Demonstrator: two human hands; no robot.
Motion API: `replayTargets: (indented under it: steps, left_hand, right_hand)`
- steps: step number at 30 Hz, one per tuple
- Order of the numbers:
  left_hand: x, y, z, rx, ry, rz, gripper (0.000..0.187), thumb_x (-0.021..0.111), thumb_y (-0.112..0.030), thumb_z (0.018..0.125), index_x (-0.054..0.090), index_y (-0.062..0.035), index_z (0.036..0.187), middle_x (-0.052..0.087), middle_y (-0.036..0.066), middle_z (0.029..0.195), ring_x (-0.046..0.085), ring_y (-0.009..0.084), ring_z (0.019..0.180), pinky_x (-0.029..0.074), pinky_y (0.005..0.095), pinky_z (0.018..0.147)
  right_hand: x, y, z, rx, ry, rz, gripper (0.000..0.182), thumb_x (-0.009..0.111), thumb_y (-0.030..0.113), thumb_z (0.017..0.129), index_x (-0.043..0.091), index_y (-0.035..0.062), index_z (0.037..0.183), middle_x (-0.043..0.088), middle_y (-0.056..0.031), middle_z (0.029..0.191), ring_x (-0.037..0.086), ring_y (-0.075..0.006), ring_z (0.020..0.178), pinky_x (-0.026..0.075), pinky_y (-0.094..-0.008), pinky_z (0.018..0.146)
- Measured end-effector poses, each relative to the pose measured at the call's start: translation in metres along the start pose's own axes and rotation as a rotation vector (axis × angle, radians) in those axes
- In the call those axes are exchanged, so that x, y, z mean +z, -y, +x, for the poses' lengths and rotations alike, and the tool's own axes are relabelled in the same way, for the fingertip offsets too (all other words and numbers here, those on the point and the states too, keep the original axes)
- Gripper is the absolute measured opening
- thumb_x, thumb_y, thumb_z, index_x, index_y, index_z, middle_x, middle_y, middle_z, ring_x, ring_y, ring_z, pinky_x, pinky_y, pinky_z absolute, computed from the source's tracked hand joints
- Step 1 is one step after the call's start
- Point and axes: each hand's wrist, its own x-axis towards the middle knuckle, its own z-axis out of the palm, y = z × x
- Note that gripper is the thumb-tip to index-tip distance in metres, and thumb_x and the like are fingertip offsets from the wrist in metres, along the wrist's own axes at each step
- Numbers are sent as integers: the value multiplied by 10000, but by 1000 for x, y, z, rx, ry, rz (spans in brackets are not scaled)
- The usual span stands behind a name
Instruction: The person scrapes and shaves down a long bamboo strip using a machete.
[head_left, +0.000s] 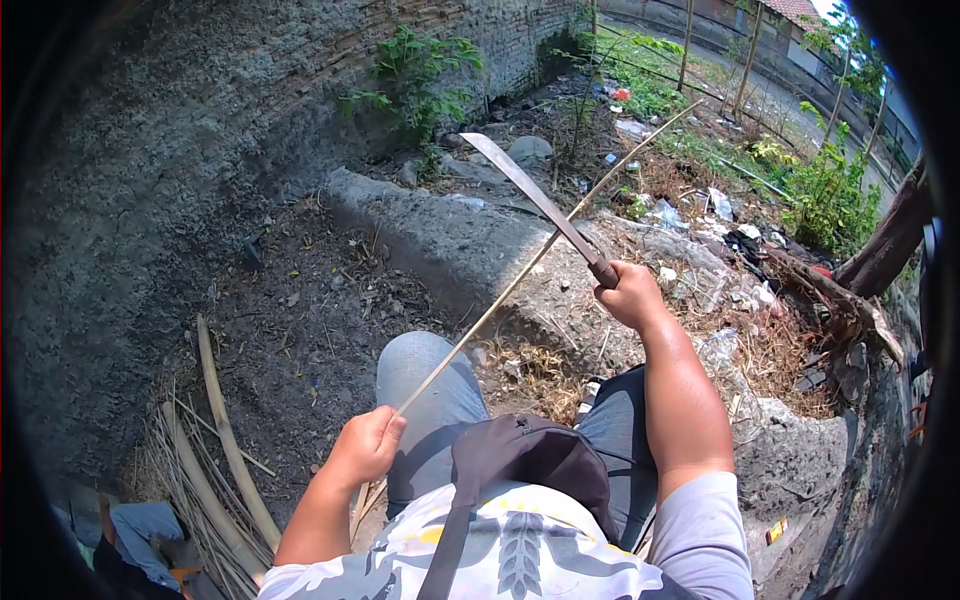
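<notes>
My right hand (632,294) is wrapped round the handle of a machete (527,188), its blade pointing up and to the left. The blade crosses over a long thin bamboo strip (503,297) near the middle of the view. My left hand (365,446) is closed on the lower part of that strip, beside my left knee. From there the strip slants up to the right, its far tip above the littered ground. A short stretch of it shows below my left fist.
Bamboo poles (225,430) and a bundle of thin strips (190,490) lie at lower left, near a seated person's leg (148,530). A rough wall (130,220) rises on the left. Ahead is a concrete slab (420,240); a tree trunk (893,235) leans at right.
</notes>
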Motion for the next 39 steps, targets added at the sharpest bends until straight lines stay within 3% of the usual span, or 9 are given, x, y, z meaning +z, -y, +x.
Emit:
replayTargets:
  steps: [2, 5, 9, 10, 19, 26, 30, 35, 39]
  left_hand:
    - [4, 1, 6, -21, 8, 25, 443, 520, -406, 1102, 613, -14, 917, 623, 196, 735, 622, 411, 689, 494, 458, 652]
    - [8, -13, 16, -15, -30, 23, 449, 535, -404, 1083, 584, -7, 880, 647, 273, 790, 637, 514, 781, 508, 539, 681]
    - [8, -15, 21, -9, -9, 151, 477, 533, -414, 1082, 590, 3, 856, 650, 292, 789, 641, 524, 792, 511, 564, 695]
    - [6, -19, 22, -12, -12, 147, 482, 532, -414, 1082, 594, 5, 853, 652, 296, 792, 642, 526, 796, 512, 569, 698]
    - [4, -36, 51, 29, -23, 142, 435, 544, -391, 1076, 608, 0, 896, 675, 296, 844, 654, 520, 828, 515, 574, 709]
    - [-7, -32, 67, 69, -62, 218, 424, 525, -393, 1092, 587, -15, 908, 658, 255, 814, 638, 506, 807, 492, 550, 696]
    - [8, -35, 69, 36, -21, 235, 385, 565, -362, 1070, 599, -13, 912, 667, 261, 828, 647, 510, 814, 506, 570, 708]
    - [9, -32, 61, 23, -46, 109, 390, 555, -371, 1078, 613, -12, 934, 673, 259, 842, 651, 502, 815, 509, 547, 707]
    - [8, -32, 62, 6, -87, 55, 394, 550, -367, 1084, 599, -10, 923, 657, 257, 827, 642, 500, 799, 504, 536, 693]
  right_hand:
    - [6, 7, -6, -87, 27, -54, 263, 743, 225, 795, 743, 105, 1029, 750, -204, 931, 722, -409, 896, 562, -494, 822]
    - [11, 39, -25, -346, 155, -316, 211, 743, 235, 777, 706, 112, 945, 745, -174, 883, 722, -401, 909, 570, -512, 835]
    - [19, 48, -32, -625, 264, -393, 211, 775, 238, 735, 681, 128, 889, 732, -144, 821, 724, -388, 848, 568, -513, 820]
    - [10, 54, -32, -472, 341, -397, 220, 777, 228, 726, 684, 133, 900, 731, -144, 826, 723, -386, 876, 563, -513, 816]
    - [6, 34, -18, -349, 281, -351, 253, 792, 207, 712, 693, 139, 934, 744, -147, 882, 725, -376, 927, 563, -515, 832]
    - [10, 51, -32, -399, 201, -423, 219, 796, 293, 759, 702, 141, 885, 742, -132, 838, 735, -372, 884, 575, -505, 810]
    - [31, 49, -31, -615, 252, -443, 197, 770, 289, 775, 700, 138, 879, 740, -124, 825, 737, -361, 867, 573, -502, 823]
    - [15, 24, -11, -279, 215, -244, 185, 751, 199, 768, 711, 127, 934, 740, -163, 885, 724, -384, 910, 569, -514, 820]
    - [14, 36, -19, -290, 152, -362, 181, 749, 207, 778, 709, 126, 935, 738, -166, 892, 725, -383, 920, 574, -513, 822]
